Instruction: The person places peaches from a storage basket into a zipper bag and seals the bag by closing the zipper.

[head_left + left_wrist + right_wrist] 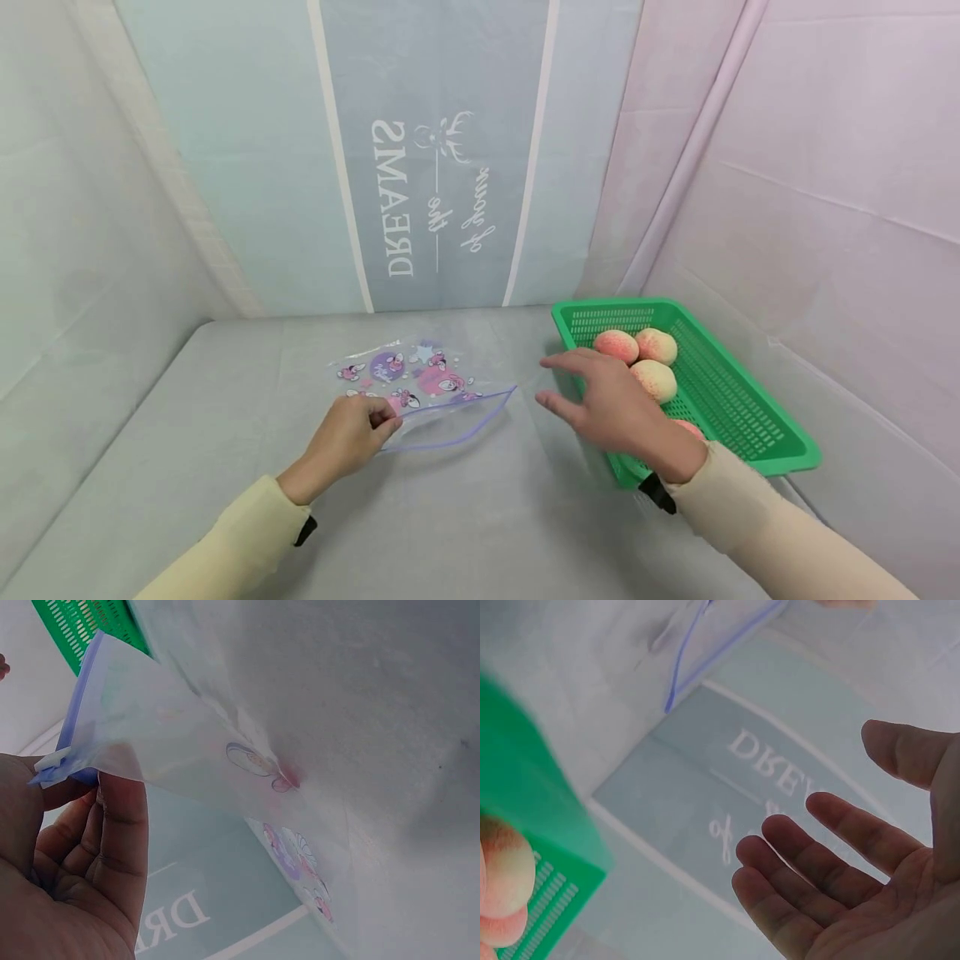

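My left hand (347,440) pinches the edge of a clear zip bag (450,400) between thumb and fingers. Cartoon figures decorate the bag, and its mouth with the purple zip strip (79,694) gapes toward me. In the left wrist view the pinch sits at the end of that strip, beside a white zip slider (52,759). My right hand (611,404) hovers by the near left side of a green basket (750,417), fingers spread and holding nothing; the right wrist view shows its bare palm. Several peaches (654,382) lie in the basket, one partly hidden behind my right wrist.
A grey cloth (225,400) covers the table. Behind it hangs a blue-grey curtain (450,75) with mirrored lettering, and pale fabric walls (847,167) rise at both sides. The basket stands close to the right wall.
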The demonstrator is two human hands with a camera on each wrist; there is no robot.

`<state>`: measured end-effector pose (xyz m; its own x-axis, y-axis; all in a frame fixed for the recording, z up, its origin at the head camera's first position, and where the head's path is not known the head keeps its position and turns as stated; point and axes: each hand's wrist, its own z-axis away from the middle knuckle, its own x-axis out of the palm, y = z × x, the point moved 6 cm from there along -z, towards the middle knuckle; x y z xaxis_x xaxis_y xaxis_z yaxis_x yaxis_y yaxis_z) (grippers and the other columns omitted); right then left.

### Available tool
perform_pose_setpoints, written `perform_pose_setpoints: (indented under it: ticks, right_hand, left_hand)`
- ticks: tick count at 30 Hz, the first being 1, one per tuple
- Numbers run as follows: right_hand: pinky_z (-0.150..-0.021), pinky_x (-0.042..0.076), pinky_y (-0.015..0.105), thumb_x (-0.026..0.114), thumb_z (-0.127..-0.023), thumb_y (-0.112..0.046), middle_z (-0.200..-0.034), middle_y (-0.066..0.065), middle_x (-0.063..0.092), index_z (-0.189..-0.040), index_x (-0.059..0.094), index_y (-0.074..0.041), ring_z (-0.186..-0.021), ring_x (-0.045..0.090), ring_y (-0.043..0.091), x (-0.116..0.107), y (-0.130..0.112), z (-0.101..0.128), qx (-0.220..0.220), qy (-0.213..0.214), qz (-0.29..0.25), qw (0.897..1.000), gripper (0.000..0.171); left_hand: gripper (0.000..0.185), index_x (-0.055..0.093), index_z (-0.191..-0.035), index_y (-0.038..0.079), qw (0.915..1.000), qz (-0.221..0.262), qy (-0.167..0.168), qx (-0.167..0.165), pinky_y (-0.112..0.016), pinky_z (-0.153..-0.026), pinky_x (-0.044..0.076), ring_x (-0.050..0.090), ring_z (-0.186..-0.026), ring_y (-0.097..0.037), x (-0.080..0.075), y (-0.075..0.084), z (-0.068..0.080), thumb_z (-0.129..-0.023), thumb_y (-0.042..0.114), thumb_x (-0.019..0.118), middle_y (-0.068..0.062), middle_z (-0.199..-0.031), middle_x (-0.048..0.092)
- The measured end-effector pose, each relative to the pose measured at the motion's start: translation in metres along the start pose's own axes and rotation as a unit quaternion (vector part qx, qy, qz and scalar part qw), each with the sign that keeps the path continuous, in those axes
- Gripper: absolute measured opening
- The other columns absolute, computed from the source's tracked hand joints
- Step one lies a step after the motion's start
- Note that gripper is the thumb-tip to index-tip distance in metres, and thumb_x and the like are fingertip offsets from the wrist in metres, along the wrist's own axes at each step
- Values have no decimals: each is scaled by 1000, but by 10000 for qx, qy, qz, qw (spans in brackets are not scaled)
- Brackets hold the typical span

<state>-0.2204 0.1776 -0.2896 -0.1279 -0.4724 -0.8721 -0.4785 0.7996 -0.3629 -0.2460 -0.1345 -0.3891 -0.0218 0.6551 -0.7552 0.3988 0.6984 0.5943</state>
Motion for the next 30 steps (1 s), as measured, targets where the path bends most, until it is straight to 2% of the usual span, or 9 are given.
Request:
perform_pose_setpoints:
  ticks: [6, 11, 15, 24, 30]
  right_hand:
    - [-100, 49, 54, 77, -94, -29, -129, 7, 70, -130, 70, -8, -127, 59, 32, -15, 21, -12, 261, -53, -126, 9996, 43]
    - [-98, 51, 54, 74, -96, -33, -133, 12, 67, -133, 68, -8, -121, 63, 35, -22, 40, -17, 527, -229, -296, 9979, 45]
    - [-94, 53, 55, 73, -97, -35, -135, 14, 66, -135, 67, -9, -117, 66, 36, -23, 54, -22, 673, -325, -376, 9965, 46]
    - [-102, 47, 58, 68, -98, -45, -140, 15, 62, -140, 63, -12, -129, 56, 40, -23, 83, -29, 1095, -520, -395, 9918, 53]
    - [-99, 49, 56, 67, -99, -41, -136, 18, 63, -140, 62, -9, -126, 58, 38, -19, 105, -34, 1211, -668, -485, 9892, 52]
  left_hand:
    - [14, 74, -76, 8, 10000, 6, 7, 1, -23, -52, 45, 51, -56, -6, 2, -2, 0, -89, 5, 78, 5, -66, 64]
    - [15, 74, -75, 9, 10000, 0, 33, 22, -23, -51, 43, 50, -55, -6, 3, -2, 1, -89, 5, 79, 7, -64, 62]
    - [15, 74, -75, 9, 10000, -9, 51, 18, -23, -51, 43, 49, -54, -5, 3, -2, 1, -89, 5, 79, 7, -64, 62]
    - [14, 74, -76, 8, 10000, 36, 18, 1, -23, -52, 44, 50, -55, -6, 5, -3, 1, -89, 5, 79, 4, -66, 64]
    - [14, 74, -77, 8, 9999, 101, -27, -18, -23, -52, 45, 51, -56, -6, 7, -3, 2, -90, 5, 78, 2, -67, 66]
